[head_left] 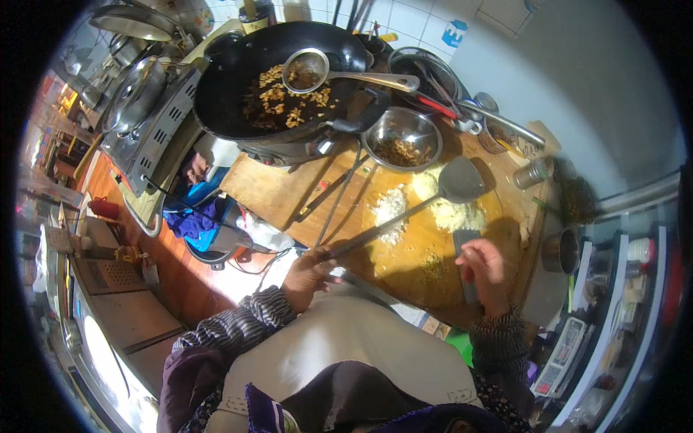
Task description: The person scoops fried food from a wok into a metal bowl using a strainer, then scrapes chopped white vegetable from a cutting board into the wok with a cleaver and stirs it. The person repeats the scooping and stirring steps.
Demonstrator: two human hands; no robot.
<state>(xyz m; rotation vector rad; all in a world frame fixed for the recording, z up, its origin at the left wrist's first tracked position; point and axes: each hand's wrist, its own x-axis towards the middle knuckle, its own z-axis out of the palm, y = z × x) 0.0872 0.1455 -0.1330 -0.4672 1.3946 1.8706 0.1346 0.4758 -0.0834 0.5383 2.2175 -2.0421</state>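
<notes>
Left hand (309, 278): closed around the handle of a long turner (462, 180). The turner slants up and to the right from this grip, its broad grey head lying well beyond the left hand and ahead of the right. Right hand (482, 268): raised at the right of the worktop, fingers curled, beside and partly over a flat grey blade (465, 244); whether it grasps the blade cannot be told. At the lower right, a scale (561, 357) bears a panel of buttons with markings too small to read. Farther out, the turner's head partly covers a pale yellow chopped heap (462, 216); a white heap (390, 211) lies left of it. Both rest on a wooden board (382, 268). Beyond stands a steel bowl (430, 136) containing brown bits, then a black wok (225, 90) with golden-brown pieces (273, 95) inside. A strainer (305, 71) lies across the wok, its handle extending right. On the tiled wall (411, 22), a blue sticker (455, 33) carries a small pale design.
</notes>
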